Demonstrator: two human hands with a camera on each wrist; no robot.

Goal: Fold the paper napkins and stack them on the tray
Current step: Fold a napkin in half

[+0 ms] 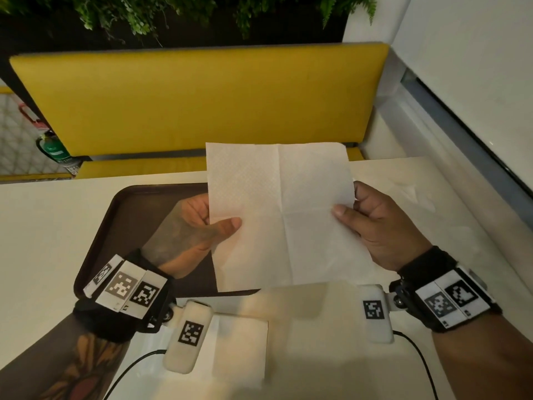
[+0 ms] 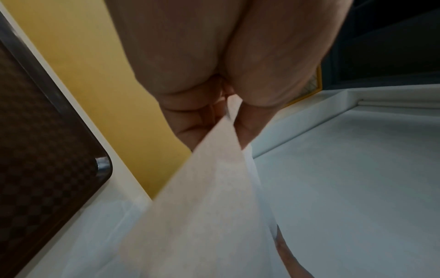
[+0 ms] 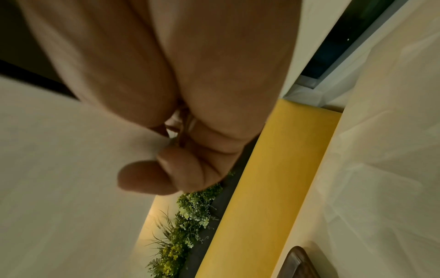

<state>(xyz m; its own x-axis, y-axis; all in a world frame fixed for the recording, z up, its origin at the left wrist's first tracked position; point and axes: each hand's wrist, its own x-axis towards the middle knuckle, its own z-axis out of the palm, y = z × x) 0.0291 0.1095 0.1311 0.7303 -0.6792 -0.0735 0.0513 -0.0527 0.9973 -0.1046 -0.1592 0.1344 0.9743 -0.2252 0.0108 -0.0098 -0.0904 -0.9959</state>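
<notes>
A white paper napkin (image 1: 284,215) is spread flat in the air above the table, its cross-shaped fold creases showing. My left hand (image 1: 219,223) pinches its left edge, thumb on top and fingers behind. My right hand (image 1: 347,210) pinches the right edge the same way. The left wrist view shows the napkin (image 2: 202,197) running out from between thumb and fingers. In the right wrist view the napkin (image 3: 66,169) fills the left side beside my curled fingers (image 3: 147,176). The dark brown tray (image 1: 135,215) lies under the napkin's left part.
More white napkins (image 1: 240,347) lie on the table (image 1: 43,241) near its front edge, between my wrists. A yellow bench (image 1: 196,102) with plants above it stands behind the table. A wall and a window ledge (image 1: 432,134) run along the right side.
</notes>
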